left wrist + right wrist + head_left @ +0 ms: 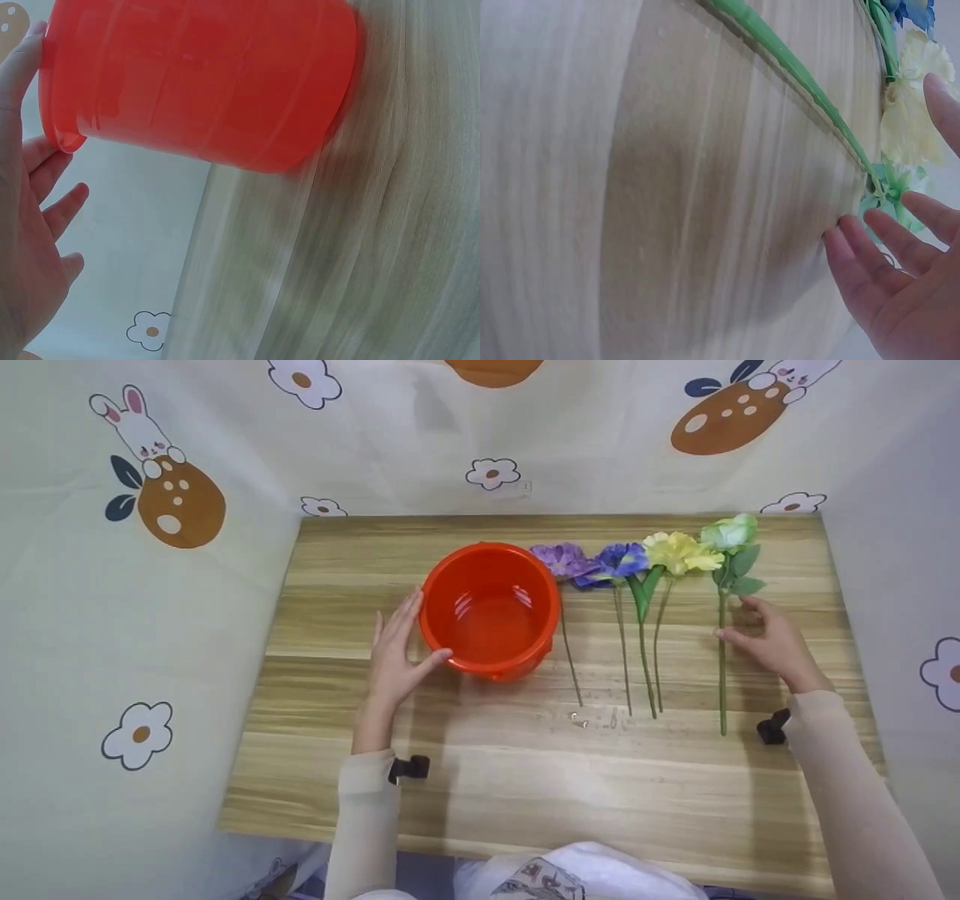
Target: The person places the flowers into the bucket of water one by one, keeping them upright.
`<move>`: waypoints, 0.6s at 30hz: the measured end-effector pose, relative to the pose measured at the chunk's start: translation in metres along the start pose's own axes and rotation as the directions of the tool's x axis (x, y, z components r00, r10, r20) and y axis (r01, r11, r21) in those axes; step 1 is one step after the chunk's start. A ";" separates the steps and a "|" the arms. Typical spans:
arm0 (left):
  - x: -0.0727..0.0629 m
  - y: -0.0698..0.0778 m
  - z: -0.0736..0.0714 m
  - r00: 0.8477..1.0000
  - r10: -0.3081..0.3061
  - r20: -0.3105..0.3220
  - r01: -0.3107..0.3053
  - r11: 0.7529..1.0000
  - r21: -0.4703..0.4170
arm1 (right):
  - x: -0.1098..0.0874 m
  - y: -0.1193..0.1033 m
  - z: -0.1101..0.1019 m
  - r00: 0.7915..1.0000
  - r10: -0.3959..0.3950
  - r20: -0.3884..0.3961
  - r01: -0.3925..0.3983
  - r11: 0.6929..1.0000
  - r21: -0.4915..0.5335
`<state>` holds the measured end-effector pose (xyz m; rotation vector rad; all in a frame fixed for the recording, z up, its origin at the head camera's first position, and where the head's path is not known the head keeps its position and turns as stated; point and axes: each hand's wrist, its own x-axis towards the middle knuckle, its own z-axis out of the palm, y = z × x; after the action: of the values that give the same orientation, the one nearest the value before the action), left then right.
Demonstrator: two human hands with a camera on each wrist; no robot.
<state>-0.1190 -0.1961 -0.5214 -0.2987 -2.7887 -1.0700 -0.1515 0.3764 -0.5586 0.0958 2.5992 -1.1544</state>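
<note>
On the tabletop (525,780), an upright red bucket (495,619) is touched at its rim by the left hand (394,660), fingers spread. Thumb and fingers of the right hand (776,641) are held apart beside the stem (723,682) of a pale-green artificial flower (730,535), contact unconfirmed; its pick-up is judged in hand, a light pinch being called for next. Beyond, a yellow bloom (679,555) and a purple bloom (561,560) are noted.
</note>
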 end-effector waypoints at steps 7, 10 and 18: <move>-0.001 -0.002 0.003 1.000 0.021 -0.024 -0.021 1.000 -0.013 | 0.002 0.003 0.006 0.999 -0.011 -0.043 0.012 1.000 0.029; -0.002 -0.001 0.003 1.000 0.018 -0.024 -0.019 1.000 -0.017 | 0.004 0.006 0.008 0.998 -0.008 -0.059 0.011 0.998 0.059; -0.001 -0.001 0.003 1.000 0.013 -0.020 -0.014 0.999 -0.041 | 0.007 0.008 0.012 0.998 0.065 -0.026 -0.054 0.949 0.312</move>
<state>-0.1187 -0.1955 -0.5244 -0.3091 -2.7463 -1.1216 -0.1538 0.3721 -0.5738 0.2625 2.4038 -1.5435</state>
